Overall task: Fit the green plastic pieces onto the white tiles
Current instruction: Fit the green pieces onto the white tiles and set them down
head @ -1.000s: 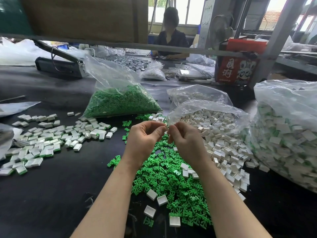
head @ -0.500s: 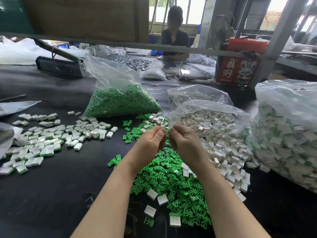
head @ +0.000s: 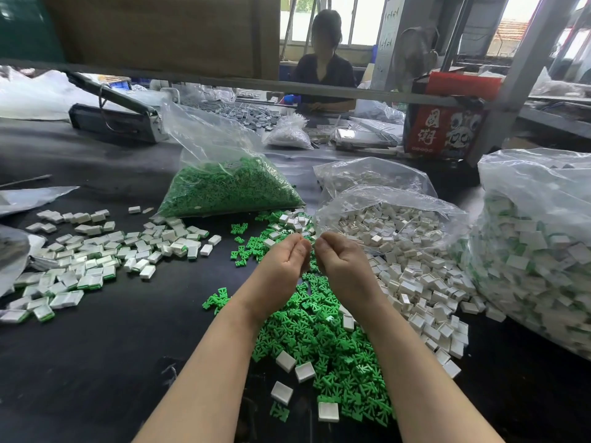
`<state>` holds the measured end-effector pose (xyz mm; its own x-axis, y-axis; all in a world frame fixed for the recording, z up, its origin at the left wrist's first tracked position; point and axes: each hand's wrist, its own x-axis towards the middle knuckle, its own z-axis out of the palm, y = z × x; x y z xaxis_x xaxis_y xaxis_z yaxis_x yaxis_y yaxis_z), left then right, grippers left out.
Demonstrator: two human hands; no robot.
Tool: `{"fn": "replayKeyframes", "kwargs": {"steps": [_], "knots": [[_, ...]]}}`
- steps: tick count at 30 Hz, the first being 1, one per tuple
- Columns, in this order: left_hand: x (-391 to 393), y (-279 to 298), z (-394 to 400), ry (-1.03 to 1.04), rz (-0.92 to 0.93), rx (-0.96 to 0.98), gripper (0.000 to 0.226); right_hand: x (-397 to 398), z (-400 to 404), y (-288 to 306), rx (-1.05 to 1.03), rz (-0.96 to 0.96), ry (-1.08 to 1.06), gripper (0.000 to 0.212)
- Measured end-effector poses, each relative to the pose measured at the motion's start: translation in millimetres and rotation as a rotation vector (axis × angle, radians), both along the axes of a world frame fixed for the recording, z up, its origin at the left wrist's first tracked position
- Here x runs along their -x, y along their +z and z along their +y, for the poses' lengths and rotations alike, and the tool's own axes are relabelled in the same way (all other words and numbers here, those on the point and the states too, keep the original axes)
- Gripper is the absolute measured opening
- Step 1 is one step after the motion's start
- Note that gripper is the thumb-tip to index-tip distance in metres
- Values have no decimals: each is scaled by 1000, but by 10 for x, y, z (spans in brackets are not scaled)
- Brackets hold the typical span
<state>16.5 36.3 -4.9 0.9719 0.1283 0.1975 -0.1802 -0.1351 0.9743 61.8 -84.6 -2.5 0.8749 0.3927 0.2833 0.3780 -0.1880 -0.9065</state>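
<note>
Above the green pieces pile [head: 323, 340], my left hand [head: 281, 266] and right hand [head: 343, 266] curl together; contents unseen. Pieces look light, stiff; I'd pinch edges.

A black table [head: 96, 346] fills the scene. At its far left lies a dark grey heat sealer [head: 115, 118] with its arm raised. At the far right a red printed box [head: 444, 126] stands against a grey metal post [head: 511, 84]. Across the table, a person in dark clothes [head: 324, 75] sits.
</note>
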Motion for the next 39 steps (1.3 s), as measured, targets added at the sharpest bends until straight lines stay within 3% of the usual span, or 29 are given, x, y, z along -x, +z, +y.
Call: {"fn": "replayKeyframes", "kwargs": {"steps": [7,10,14,20,23,31,35,39], "knots": [[-8,-26,29,-2,22,-30,24,-3,-1,-8,13,22,34,35],[-8,-21,39,-30,51,10,42,3,-6,-14,5,50,56,36],[-28,-63,60,-38,51,-13,23,27,-9,10,-34,47,72,31],[-60,-105,100,-62,37,11,28,28,-23,10,-52,84,114,27],[-67,-118,95,-87,40,-2,18,18,-45,-9,-18,79,131,29],[-76,-137,104,-75,35,-1,18,17,-48,0,-43,102,157,31],[-68,-114,126,-93,60,39,32,-3,-87,35,-62,169,186,29],[-8,-49,103,-111,43,-45,24,3,-132,60,27,147,175,37]]}}
